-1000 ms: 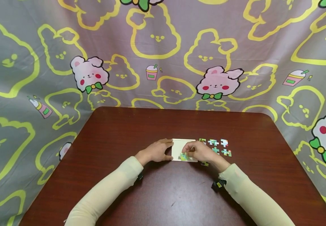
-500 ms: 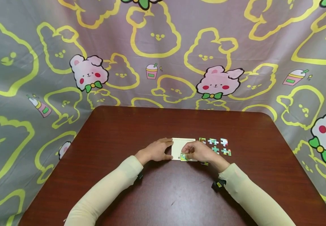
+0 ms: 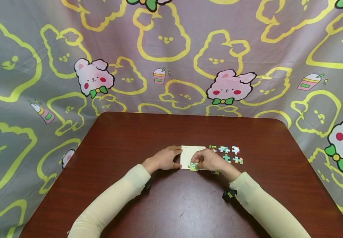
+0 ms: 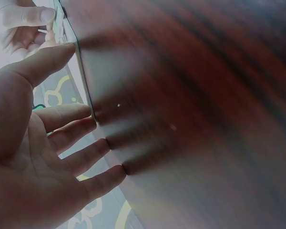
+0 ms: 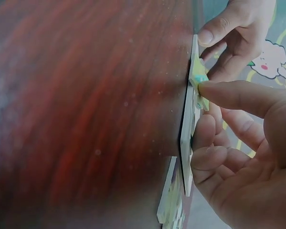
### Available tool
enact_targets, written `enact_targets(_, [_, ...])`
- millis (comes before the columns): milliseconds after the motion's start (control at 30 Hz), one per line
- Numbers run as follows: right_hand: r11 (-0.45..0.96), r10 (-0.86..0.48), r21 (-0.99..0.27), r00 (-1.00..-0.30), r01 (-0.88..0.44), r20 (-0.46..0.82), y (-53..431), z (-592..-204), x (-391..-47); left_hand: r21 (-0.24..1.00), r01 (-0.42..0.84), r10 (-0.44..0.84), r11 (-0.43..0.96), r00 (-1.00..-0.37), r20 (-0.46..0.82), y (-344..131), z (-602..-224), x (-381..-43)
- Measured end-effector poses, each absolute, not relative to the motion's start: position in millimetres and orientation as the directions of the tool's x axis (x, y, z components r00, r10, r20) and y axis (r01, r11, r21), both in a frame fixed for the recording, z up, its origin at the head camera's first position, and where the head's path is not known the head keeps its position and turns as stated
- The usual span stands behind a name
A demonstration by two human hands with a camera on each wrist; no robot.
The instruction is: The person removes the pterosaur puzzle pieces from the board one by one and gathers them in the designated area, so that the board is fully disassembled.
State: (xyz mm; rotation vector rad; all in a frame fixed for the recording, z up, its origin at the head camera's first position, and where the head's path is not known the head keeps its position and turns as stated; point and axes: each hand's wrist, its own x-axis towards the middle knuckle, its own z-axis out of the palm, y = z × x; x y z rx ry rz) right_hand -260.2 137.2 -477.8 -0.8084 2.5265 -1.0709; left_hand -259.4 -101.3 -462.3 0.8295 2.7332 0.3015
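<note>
A cream puzzle board (image 3: 186, 154) lies on the brown table. At its left edge rests my left hand (image 3: 165, 158), thumb and fingertips touching the board with the fingers spread; the left wrist view shows those fingers (image 4: 69, 136) fairly straight. Over the board's near part, my right hand (image 3: 210, 159) pinches a green and yellow jigsaw piece (image 3: 193, 166) between thumb and finger. From the right wrist this jigsaw piece (image 5: 200, 88) looks tilted against the board's near edge. The right hand hides the board's right part.
Several loose jigsaw pieces (image 3: 226, 149) lie right of the board, and one more (image 3: 215, 172) sits partly under the right wrist. The brown table (image 3: 171, 201) reaches back to a patterned cloth (image 3: 177, 39).
The pinched jigsaw piece has shifted very slightly over the board's near edge, turning a little. My left hand stays in place at the board.
</note>
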Motion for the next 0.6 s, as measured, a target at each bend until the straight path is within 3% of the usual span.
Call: enact_targets(600, [0.552,-0.616,-0.728,-0.788,-0.406,-0.027,139.2,-477.4,-260.7,0.277,0.507,0.565,0.816,-0.801,-0.198,-100.8,-463.0,-260.3])
